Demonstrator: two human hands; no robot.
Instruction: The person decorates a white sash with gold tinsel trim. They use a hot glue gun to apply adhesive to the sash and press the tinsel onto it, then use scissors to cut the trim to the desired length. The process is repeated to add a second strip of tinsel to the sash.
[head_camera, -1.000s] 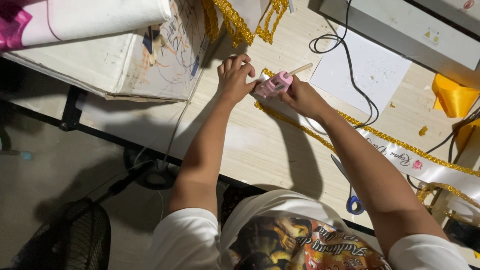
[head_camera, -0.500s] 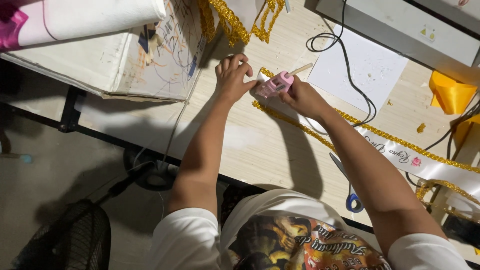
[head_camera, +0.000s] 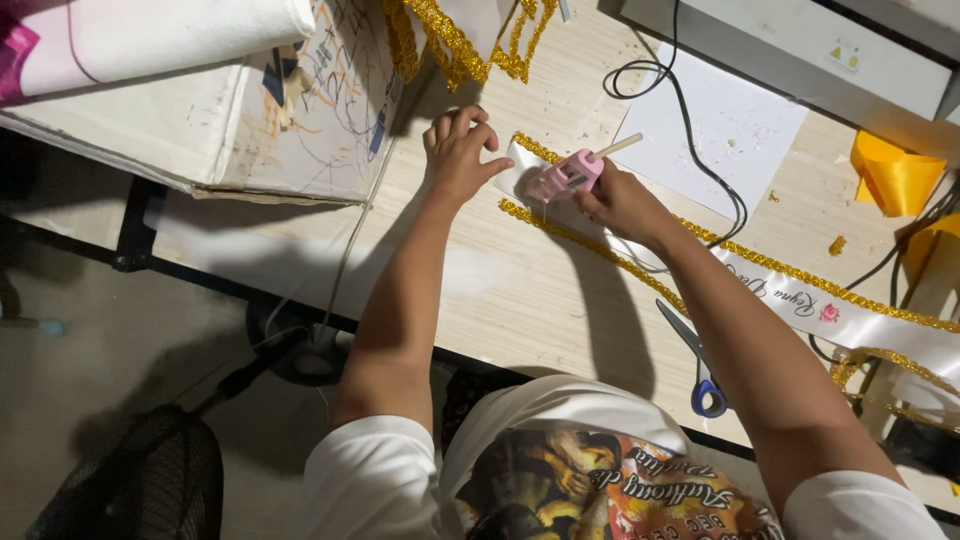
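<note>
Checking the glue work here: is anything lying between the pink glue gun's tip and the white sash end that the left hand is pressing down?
Nothing visible does. The right hand holds the pink glue gun with its tip at the white sash end, beside the left hand; only gold trim runs along the sash edge.

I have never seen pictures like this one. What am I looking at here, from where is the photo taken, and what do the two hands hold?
There is no machine here: a person works with two bare hands. The camera sits on the person's head and looks down, so you see the arms from above. The right hand holds a pink glue gun in its grip, with a glue stick poking out the back. The left hand rests fingers-down at the end of a white sash edged with gold trim. All this lies on a pale wooden table. Blue-handled scissors, a white sheet of paper and black cables lie nearby.
</note>
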